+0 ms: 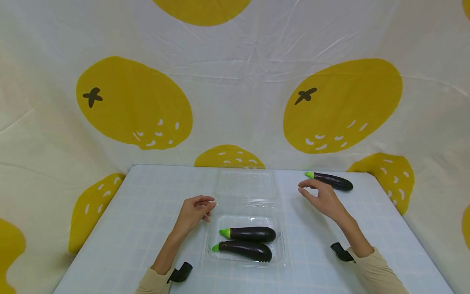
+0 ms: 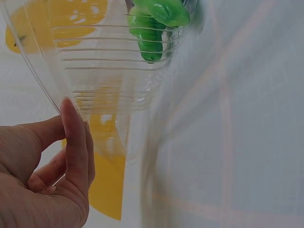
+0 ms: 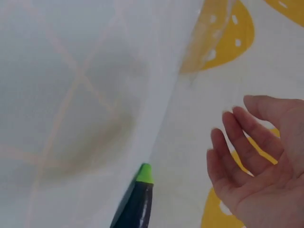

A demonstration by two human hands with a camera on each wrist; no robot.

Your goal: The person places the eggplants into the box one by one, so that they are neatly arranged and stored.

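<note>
The left forearm is angled up from the near edge of the desk [image 1: 128, 228] toward the middle, and the left hand [image 1: 196, 211] is turned inward with its fingers pointed to the right. Its grip is closed at the tips: the rim of the clear box [image 1: 249, 220] is pinched between thumb and forefinger at the left side, close to the lid, while the other fingers are held bent below.

The right forearm is slanted up and to the left, with the wrist bent so that the fingers are pointed toward the middle of the desk. The right hand [image 1: 324, 200] is held above the desk, to the right of the box. Its grip is empty; the fingers are loosely bent, and in the right wrist view the thumb is seen set slightly apart from them.

Two eggplants [image 1: 253, 234] are laid side by side in the box, their green ends directed left. The lid [image 1: 246, 185] is folded back behind the box, away from the person. A third eggplant [image 1: 335, 181] is placed on the far right part of the desk, near the right hand but apart from it. Beyond the desk, a pale cloth [image 1: 238, 81] printed with large yellow fruit is hung.
</note>
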